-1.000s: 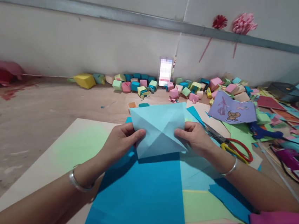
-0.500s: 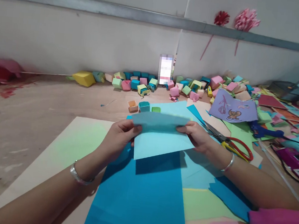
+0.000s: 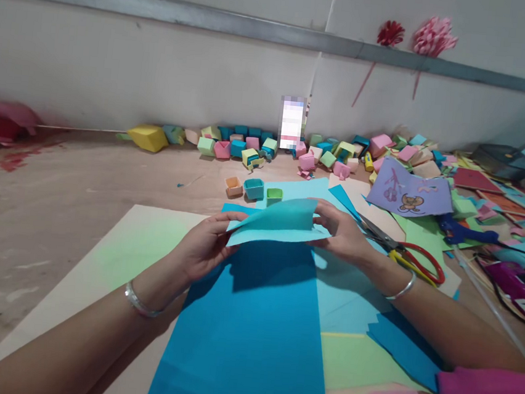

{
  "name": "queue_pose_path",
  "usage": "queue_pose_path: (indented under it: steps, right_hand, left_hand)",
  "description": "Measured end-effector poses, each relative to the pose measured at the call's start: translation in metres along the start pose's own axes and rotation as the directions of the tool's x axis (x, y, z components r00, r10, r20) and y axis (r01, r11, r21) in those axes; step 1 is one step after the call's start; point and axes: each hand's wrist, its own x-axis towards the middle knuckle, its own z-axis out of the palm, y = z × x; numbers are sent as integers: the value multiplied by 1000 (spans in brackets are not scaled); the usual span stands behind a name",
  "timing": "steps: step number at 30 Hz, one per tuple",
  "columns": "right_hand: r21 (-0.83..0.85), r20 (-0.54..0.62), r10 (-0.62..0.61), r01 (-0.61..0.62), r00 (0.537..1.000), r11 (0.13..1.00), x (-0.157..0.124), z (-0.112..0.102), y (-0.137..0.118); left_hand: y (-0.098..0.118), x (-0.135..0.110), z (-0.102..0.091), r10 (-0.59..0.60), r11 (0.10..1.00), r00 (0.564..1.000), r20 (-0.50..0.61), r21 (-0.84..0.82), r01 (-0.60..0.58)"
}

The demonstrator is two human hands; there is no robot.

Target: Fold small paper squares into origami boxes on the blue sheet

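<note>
Left hand (image 3: pixel 206 250) and right hand (image 3: pixel 345 236) pinch the ends of a half-folded light blue paper sheet (image 3: pixel 278 223). Edges should meet squarely before creasing.

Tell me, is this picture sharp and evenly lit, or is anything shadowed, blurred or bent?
Head view: soft, even light with no glare; the light blue paper, held between left hand and right hand, casts a dark shadow on the blue sheet below; the wall rail looks bowed by the wide lens; a pixelated patch stands at the wall.
</note>
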Motion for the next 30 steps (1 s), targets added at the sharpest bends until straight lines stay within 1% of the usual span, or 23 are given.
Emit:
queue_pose_path:
  steps: [2, 4, 6, 8, 9, 10, 12, 13, 14, 15, 16, 18, 19, 21, 23, 25, 26, 27, 30]
  right_hand:
    - [-1, -78, 43, -44, 996, 999, -2, 3, -2]
    - [9, -182, 106, -106, 978, 994, -3, 5, -2]
    - [5, -256, 136, -139, 957, 990, -4, 7, -2]
    - [-16, -297, 138, -150, 945, 989, -3, 8, -1]
    - [-31, -312, 136, -153, 940, 988, -3, 8, -1]
    - [-44, -327, 132, -154, 936, 987, -2, 7, -1]
    - [-59, -342, 128, -157, 931, 986, -1, 7, 0]
    - [-60, -342, 127, -156, 931, 986, -1, 7, 0]
    - [-60, -340, 124, -153, 932, 986, -1, 6, 0]
    - [-64, -340, 120, -151, 933, 987, -1, 6, 0]
    - [-71, -340, 116, -149, 933, 986, -1, 7, -1]
    - [-93, -337, 112, -151, 935, 984, -1, 7, -1]
    - [-108, -336, 110, -155, 935, 982, -1, 7, -2]
    - [-154, -333, 102, -161, 937, 975, -2, 8, -4]
    - [-209, -323, 88, -162, 942, 964, -3, 8, -5]
    - [-256, -306, 70, -153, 950, 955, -3, 8, -6]
    - [-276, -294, 61, -146, 954, 950, -4, 8, -7]
    - [-294, -285, 52, -140, 957, 945, -4, 8, -7]
    - [-349, -270, 32, -129, 962, 928, -5, 7, -5]
  left_hand:
    - [-3, 2, -2, 15, 998, 1000, 17, 53, -16]
    - [-5, 4, -4, 53, 990, 998, 40, 132, -58]
    - [-6, 4, -6, 112, 964, 990, 89, 230, -130]
    - [-5, 3, -8, 208, 911, 967, 146, 331, -245]
    - [-5, 2, -8, 275, 871, 946, 173, 371, -321]
    - [-5, 1, -9, 353, 822, 914, 202, 401, -405]
    - [-5, -2, -9, 497, 703, 834, 242, 451, -550]
    - [-6, -3, -8, 540, 645, 801, 259, 484, -592]
    - [-6, -5, -7, 566, 591, 777, 275, 522, -615]
    - [-7, -6, -6, 574, 545, 768, 284, 567, -617]
    - [-7, -7, -5, 573, 508, 769, 282, 614, -604]
    - [-9, -9, -3, 556, 476, 796, 238, 694, -540]
    - [-9, -9, -2, 540, 486, 816, 208, 714, -504]
    - [-10, -9, -1, 500, 542, 852, 154, 712, -446]
    - [-9, -9, 0, 476, 611, 868, 140, 657, -441]
    - [-9, -10, 1, 481, 647, 864, 151, 604, -466]
    - [-9, -10, 1, 496, 642, 855, 151, 600, -478]
    - [-9, -10, 1, 519, 625, 843, 145, 609, -489]
    - [-9, -8, -1, 615, 555, 780, 116, 639, -532]
